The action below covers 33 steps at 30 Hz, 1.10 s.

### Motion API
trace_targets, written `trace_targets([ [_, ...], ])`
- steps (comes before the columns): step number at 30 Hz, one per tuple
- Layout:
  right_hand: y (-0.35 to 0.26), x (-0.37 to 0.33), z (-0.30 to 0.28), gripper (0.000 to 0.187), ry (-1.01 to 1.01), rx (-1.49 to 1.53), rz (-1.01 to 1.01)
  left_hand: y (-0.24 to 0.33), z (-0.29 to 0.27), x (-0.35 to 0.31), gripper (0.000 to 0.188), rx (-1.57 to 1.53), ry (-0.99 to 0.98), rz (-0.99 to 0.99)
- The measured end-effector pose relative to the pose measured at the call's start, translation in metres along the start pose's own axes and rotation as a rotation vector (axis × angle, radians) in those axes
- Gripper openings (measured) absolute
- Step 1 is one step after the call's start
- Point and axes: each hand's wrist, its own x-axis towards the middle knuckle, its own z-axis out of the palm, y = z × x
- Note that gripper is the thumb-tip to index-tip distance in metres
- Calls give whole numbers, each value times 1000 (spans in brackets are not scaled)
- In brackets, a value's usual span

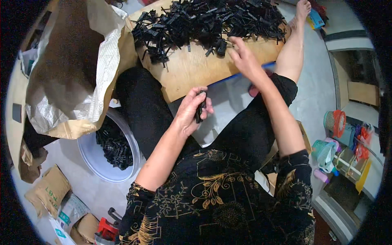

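My left hand (190, 109) is closed around a small black plastic piece (199, 113), held upright in front of my lap. Fingers and palm cover much of the piece, so its full shape is hidden. Farther ahead and to the right, my right hand (245, 59) hovers over the near edge of a wooden board (183, 77). Its fingers are apart, and nothing shows between them. Just left of its fingertips lies the border of a big heap of black plastic parts (208, 20), with thin stems and block-like bodies tangled together.
At my left stands a large open sack (112, 71) with a pale woven lining. Beneath it, a white tub (86, 161) holds many black pieces. Packed bags (51, 190) and a red object (107, 229) lie at lower left. Baskets and plastic bags (324, 153) crowd the right side.
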Motion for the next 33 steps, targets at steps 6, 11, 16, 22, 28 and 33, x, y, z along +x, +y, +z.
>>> trace_targets([
  [6, 11, 27, 1, 19, 53, -444, -108, -4, -2, -11, 15, -377, 65, -210],
  [11, 15, 25, 9, 17, 32, -392, -204, 3, 10, -28, 20, -444, 130, -253],
  [16, 54, 24, 10, 20, 87, -213, -202, 49, 11, -91, 15, 96, 115, 232],
  [22, 35, 25, -2, 21, -2, 109, -38, 87, -108, -184, 16, 946, 853, 563],
  [28, 18, 15, -7, 17, -106, 181, 3, 81, -154, -183, 19, 2108, 1221, 1008],
  [33, -26, -25, 1, 18, -158, 236, -62, 52, -14, -122, 40, 775, 408, 786],
])
